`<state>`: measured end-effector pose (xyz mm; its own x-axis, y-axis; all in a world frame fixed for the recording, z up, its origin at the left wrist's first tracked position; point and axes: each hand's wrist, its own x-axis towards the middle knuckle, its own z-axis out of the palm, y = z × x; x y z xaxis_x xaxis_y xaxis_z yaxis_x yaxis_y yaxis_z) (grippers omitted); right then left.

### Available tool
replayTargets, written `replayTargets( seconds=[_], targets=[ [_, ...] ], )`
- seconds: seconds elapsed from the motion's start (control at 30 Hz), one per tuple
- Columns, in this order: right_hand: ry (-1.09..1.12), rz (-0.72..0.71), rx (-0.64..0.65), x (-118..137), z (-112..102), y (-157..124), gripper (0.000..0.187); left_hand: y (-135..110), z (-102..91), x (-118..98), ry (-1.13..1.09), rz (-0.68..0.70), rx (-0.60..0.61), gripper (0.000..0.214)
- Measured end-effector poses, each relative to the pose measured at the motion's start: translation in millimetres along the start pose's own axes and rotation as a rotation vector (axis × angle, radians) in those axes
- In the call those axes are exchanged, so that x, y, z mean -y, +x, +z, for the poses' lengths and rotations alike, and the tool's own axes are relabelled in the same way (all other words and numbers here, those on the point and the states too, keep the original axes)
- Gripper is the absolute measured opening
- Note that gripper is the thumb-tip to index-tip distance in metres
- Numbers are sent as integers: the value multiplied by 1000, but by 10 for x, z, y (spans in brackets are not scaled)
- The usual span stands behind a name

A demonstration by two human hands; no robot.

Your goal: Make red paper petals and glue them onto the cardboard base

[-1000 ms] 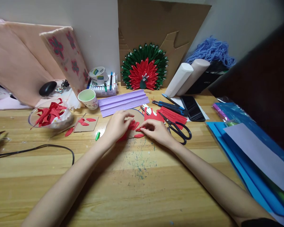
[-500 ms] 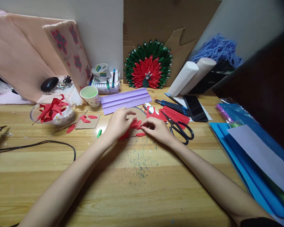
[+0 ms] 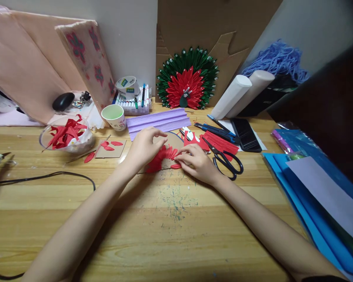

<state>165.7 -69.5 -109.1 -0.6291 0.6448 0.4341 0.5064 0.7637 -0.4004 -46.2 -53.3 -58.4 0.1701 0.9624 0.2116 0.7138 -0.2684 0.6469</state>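
A piece of brown cardboard (image 3: 173,138) with a dark curved outline lies on the table between my hands. Red crepe-paper petals (image 3: 171,152) are layered across it in a fan, partly covered by my fingers. My left hand (image 3: 145,148) hovers over the left side of the petals, thumb and forefinger apart, holding nothing that shows. On the right, my right hand (image 3: 197,162) has its fingertips closed on a red petal at the fan's edge. Another single petal (image 3: 175,166) lies just below those fingertips. Black-handled scissors (image 3: 228,161) rest beside my right hand, blades toward red paper scraps (image 3: 220,141).
Loose petals lie on a small cardboard square (image 3: 110,154), near a bowl of red scraps (image 3: 67,150) and a paper cup (image 3: 114,124). Purple crepe paper (image 3: 155,122), cutters (image 3: 217,132) and a phone (image 3: 246,135) sit behind. A red-green peacock craft (image 3: 186,84) leans against cardboard.
The thumb and forefinger of my left hand have lifted and moved slightly away from the petals. My right hand stays at the petals, its fingers a little more curled. The view has shifted slightly.
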Motion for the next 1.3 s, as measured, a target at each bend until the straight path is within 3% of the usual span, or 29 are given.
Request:
replayTargets(
  seconds=[0.37, 1.3],
  targets=[
    [-27, -50, 66, -4, 31, 12, 18, 3, -33, -6, 4, 10, -13, 16],
    [-76, -67, 95, 9, 52, 12, 20, 5, -106, -47, 8, -21, -30, 17]
  ],
)
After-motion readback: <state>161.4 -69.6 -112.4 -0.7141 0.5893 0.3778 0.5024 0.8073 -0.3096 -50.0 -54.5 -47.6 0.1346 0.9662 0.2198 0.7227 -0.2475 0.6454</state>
